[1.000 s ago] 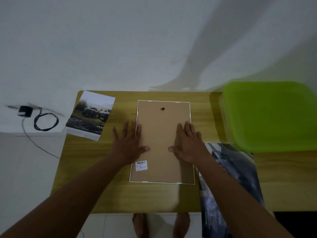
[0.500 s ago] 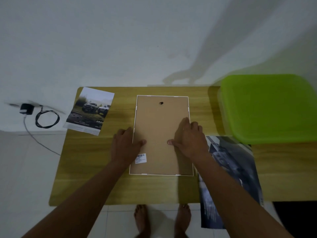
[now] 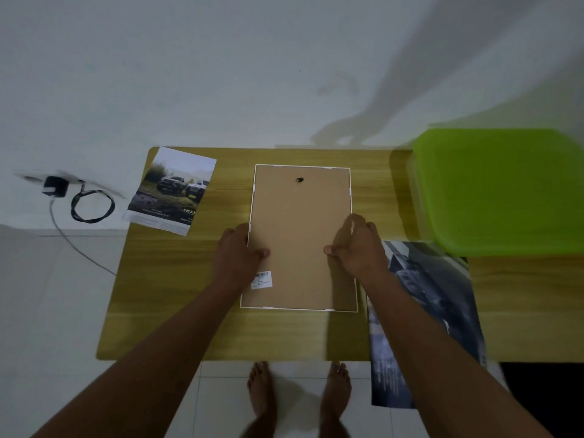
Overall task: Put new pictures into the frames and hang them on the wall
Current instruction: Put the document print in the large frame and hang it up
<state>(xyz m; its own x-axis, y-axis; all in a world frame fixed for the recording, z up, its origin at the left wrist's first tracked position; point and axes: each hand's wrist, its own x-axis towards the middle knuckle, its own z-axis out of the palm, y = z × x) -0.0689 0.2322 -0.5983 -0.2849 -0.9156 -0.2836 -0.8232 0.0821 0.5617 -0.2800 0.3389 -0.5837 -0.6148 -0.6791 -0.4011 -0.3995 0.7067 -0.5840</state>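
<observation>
- Item: frame (image 3: 300,238), face-down mid table (image 3: 221,330), long side running away from me. I logged it as the piece in hand.
- L hand (image 3: 237,254): fingers curled round the frame's L edge, thumb on the backing.
- R hand (image 3: 357,248): same hold on the R edge, thumb pressing the board.
- Risk (my est.): lifted or flipped w/ only this two-edge pinch, the thin rim could slip. The glazed side was hidden, so I couldn't tell glass from plastic.
- Risk: small white tabs sat along the rim and I couldn't tell if all were shut. A loose one could let backing + picture drop out.
- Risk: dark poster (image 3: 423,305), just beside the R arm, overhung the near table edge. An arm brush could drag it off.
- Materials: backing was matte brown fibreboard, flat, rect., w/ a slim white rim. Small dark hanger (image 3: 299,179) near the far end, barcode sticker (image 3: 262,279) by the L wrist.
- Car print (image 3: 172,191): glossy paper, far-L corner.
- Green lid (image 3: 499,191): smooth plastic, rounded corners.
- Table: wood-grain top.
</observation>
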